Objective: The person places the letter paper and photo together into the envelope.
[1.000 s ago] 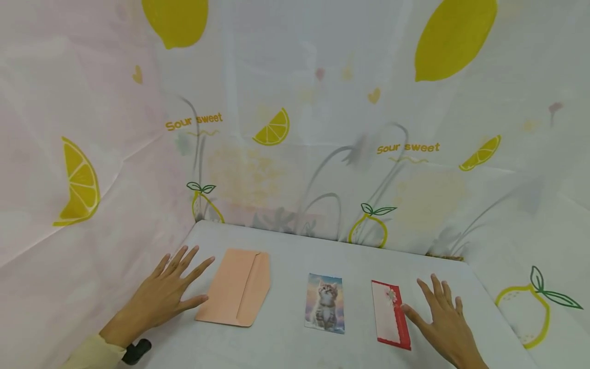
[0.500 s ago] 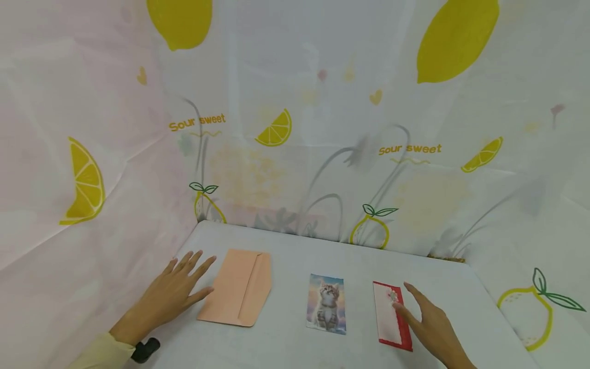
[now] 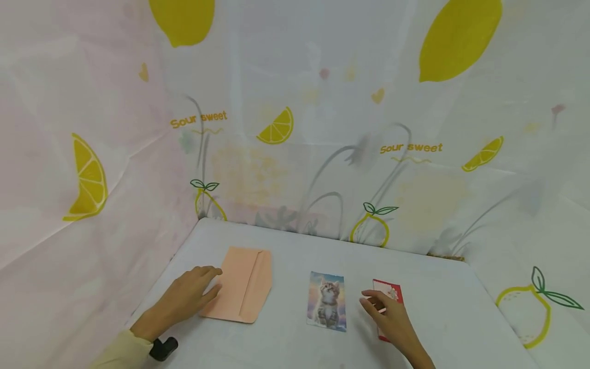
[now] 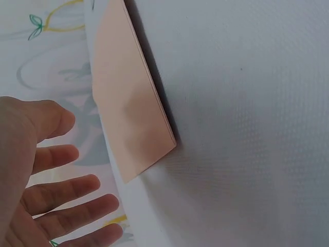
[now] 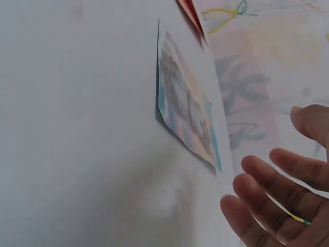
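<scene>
Three flat things lie on the table (image 3: pixel 286 277): the envelope (image 3: pixel 237 284), the cat card (image 3: pixel 327 302) and the red card (image 3: pixel 393 288). The relation that counts most is between the right hand (image 3: pixel 392 318) and the cat card: the card lies just left of that hand, apart from it, its long axis running away from the person. The right hand is nearer to it than the left hand (image 3: pixel 186 294), which has the whole width of the envelope between itself and the card.

The right hand hangs above the red card and hides its middle, so only the top and a strip near the bottom show. Its fingers are loosely bent, with gaps between them, and hold nothing. The left hand is at the near-left edge of the envelope, overlapping it slightly in the head view; from its wrist the fingers look relaxed and spread, with nothing in them.

Right of the left hand, the envelope is matte, salmon-coloured paper, a long shape with its flap running down the far side from that hand and tapering at the corners. The cat card is a thin printed rectangle, one edge seeming to lift off the table in the right wrist view. Under the right hand, the red card shows a pale panel, a red border and a flower.
</scene>
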Demonstrator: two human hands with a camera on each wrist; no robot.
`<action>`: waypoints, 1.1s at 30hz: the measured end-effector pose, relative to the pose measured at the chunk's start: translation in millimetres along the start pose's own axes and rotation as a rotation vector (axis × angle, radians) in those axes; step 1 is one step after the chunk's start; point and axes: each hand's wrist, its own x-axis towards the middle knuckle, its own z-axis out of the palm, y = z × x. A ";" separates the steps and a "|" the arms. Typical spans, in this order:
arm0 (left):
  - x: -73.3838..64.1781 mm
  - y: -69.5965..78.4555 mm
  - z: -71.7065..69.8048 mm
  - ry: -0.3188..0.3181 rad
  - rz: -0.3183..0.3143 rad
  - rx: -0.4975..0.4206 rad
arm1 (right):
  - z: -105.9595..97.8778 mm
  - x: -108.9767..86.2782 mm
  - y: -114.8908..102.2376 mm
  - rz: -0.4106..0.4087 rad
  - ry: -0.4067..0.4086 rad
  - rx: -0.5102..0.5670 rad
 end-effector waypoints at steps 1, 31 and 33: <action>0.9 0.9 1.6 0.007 0.007 0.006 | 3.9 1.0 -1.3 0.001 -0.003 0.012; 9.6 9.8 30.4 -0.002 0.071 -0.010 | 85.8 30.3 -53.3 -0.253 -0.197 0.106; 9.9 10.2 30.7 -0.016 0.064 -0.014 | 91.2 33.1 -57.4 -0.266 -0.214 0.108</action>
